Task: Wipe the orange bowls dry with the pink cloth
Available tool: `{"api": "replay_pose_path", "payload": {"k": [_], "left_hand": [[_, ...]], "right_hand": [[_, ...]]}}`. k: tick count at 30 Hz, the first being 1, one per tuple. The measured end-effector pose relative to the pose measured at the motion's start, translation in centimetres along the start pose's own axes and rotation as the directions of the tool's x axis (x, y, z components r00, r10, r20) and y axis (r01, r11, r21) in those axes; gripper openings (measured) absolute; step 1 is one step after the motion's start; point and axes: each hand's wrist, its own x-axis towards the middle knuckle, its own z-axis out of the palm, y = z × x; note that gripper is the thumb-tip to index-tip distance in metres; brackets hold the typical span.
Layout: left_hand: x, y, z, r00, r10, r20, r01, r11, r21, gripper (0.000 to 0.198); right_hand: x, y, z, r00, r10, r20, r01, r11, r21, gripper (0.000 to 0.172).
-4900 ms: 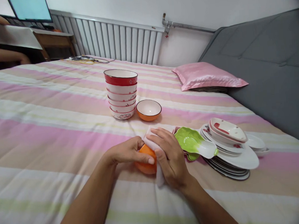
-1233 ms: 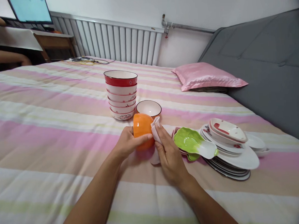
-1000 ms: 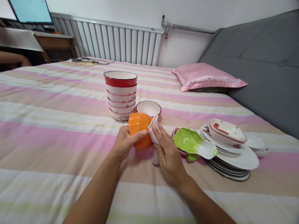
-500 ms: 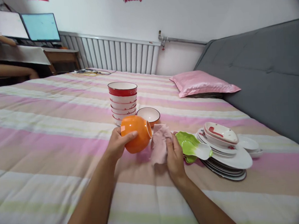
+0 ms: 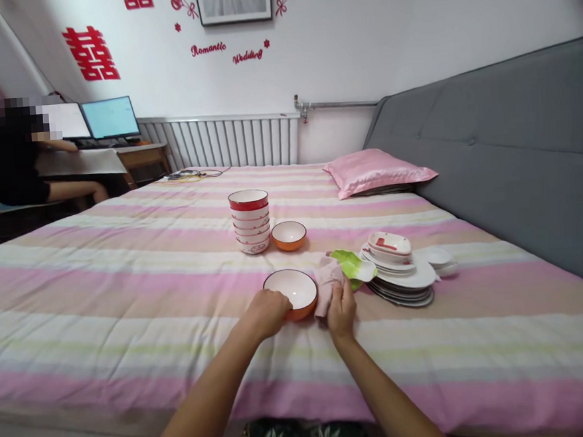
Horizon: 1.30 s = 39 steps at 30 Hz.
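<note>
My left hand [image 5: 269, 312] grips the near left rim of an orange bowl [image 5: 296, 290] with a white inside and dark rim. The bowl is upright, low over the striped bedspread or on it; I cannot tell which. At its right side, my right hand [image 5: 342, 308] is closed on a pink cloth [image 5: 327, 279], which hangs beside the bowl's wall. Behind them stands a second orange bowl [image 5: 289, 236], next to a tall stack of white and red bowls [image 5: 250, 223]. A green leaf-shaped dish [image 5: 349, 265] lies just beyond my right hand.
Stacked plates [image 5: 415, 275] topped by small patterned dishes [image 5: 389, 243] stand at the right, with white saucers [image 5: 436, 257] behind. Farther back are a pink pillow [image 5: 378, 170], a grey headboard [image 5: 486, 145] and cables [image 5: 193, 175]. A person [image 5: 12, 161] sits at a desk, far left.
The orange bowl has turned from tipped on its side to upright and come lower. The cloth remains in my right hand. The view has shifted, showing more wall and the bed's near edge.
</note>
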Motion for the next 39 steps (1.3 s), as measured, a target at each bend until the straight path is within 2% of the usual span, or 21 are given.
{"api": "replay_pose_path", "payload": {"k": [3, 5, 7, 9, 11, 13, 15, 17, 19, 22, 24, 26, 29, 32, 39], "left_hand": [[-0.5, 0.8, 0.7, 0.996, 0.048, -0.069, -0.045, 0.998, 0.054, 0.020], [-1.2, 1.1, 1.3, 0.990, 0.067, -0.121, -0.058, 0.996, 0.070, 0.021], [-2.0, 1.3, 2.1, 0.980, 0.063, -0.187, -0.051, 0.996, 0.072, 0.022], [-2.8, 1.3, 2.9, 0.963, 0.043, -0.268, -0.029, 0.998, 0.057, 0.022], [-3.4, 1.2, 3.8, 0.932, -0.014, -0.362, 0.021, 1.000, 0.016, 0.019], [-3.8, 1.0, 4.7, 0.888, -0.110, -0.447, 0.099, 0.994, -0.049, 0.020], [-4.0, 0.8, 5.7, 0.851, -0.182, -0.492, 0.137, 0.982, -0.126, 0.032], [-4.0, 0.6, 6.7, 0.820, -0.237, -0.521, 0.149, 0.967, -0.204, 0.056], [-4.0, 0.4, 7.7, 0.795, -0.284, -0.536, 0.134, 0.944, -0.301, 0.067], [-3.8, 0.2, 9.3, 0.800, -0.261, -0.540, 0.047, 0.925, -0.378, 0.074], [-3.5, -0.1, 10.3, 0.797, -0.287, -0.532, 0.039, 0.903, -0.428, 0.076], [-3.3, -0.4, 11.0, 0.804, -0.341, -0.487, -0.005, 0.814, -0.580, 0.081], [-3.0, -0.7, 11.6, 0.796, -0.399, -0.456, -0.009, 0.746, -0.666, 0.074], [-2.9, -0.3, 11.4, 0.781, -0.444, -0.438, 0.061, 0.753, -0.655, 0.067], [-3.3, 0.9, 10.6, 0.774, -0.442, -0.454, 0.127, 0.810, -0.573, 0.053]], "right_hand": [[-0.9, -2.5, -1.7, 0.994, -0.106, 0.038, 0.109, 0.989, -0.102, 0.053], [-1.0, -4.4, -2.4, 0.975, -0.173, 0.136, 0.194, 0.968, -0.159, 0.050], [-1.0, -6.1, -2.6, 0.935, -0.224, 0.277, 0.284, 0.937, -0.202, 0.046], [-1.4, -7.4, -2.4, 0.858, -0.250, 0.449, 0.379, 0.898, -0.224, 0.043], [-2.1, -7.9, -2.0, 0.743, -0.254, 0.619, 0.477, 0.850, -0.224, 0.037], [-2.8, -7.9, -1.9, 0.644, -0.233, 0.729, 0.547, 0.805, -0.227, 0.031], [-3.2, -7.5, -2.2, 0.576, -0.209, 0.790, 0.593, 0.772, -0.228, 0.032], [-3.3, -7.0, -2.5, 0.520, -0.194, 0.832, 0.629, 0.745, -0.220, 0.037], [-3.3, -6.5, -2.9, 0.492, -0.180, 0.852, 0.654, 0.722, -0.224, 0.042], [-3.5, -6.0, -2.9, 0.504, -0.177, 0.845, 0.673, 0.694, -0.256, 0.035], [-3.8, -5.7, -2.7, 0.528, -0.193, 0.827, 0.681, 0.678, -0.277, 0.030], [-4.1, -5.1, -2.5, 0.548, -0.223, 0.806, 0.690, 0.665, -0.284, 0.030], [-4.5, -4.0, -2.4, 0.569, -0.270, 0.776, 0.696, 0.661, -0.280, 0.030], [-4.7, -2.8, -2.5, 0.594, -0.314, 0.740, 0.688, 0.675, -0.266, 0.033], [-5.3, -1.8, -2.5, 0.640, -0.377, 0.669, 0.656, 0.721, -0.222, 0.035]]}}
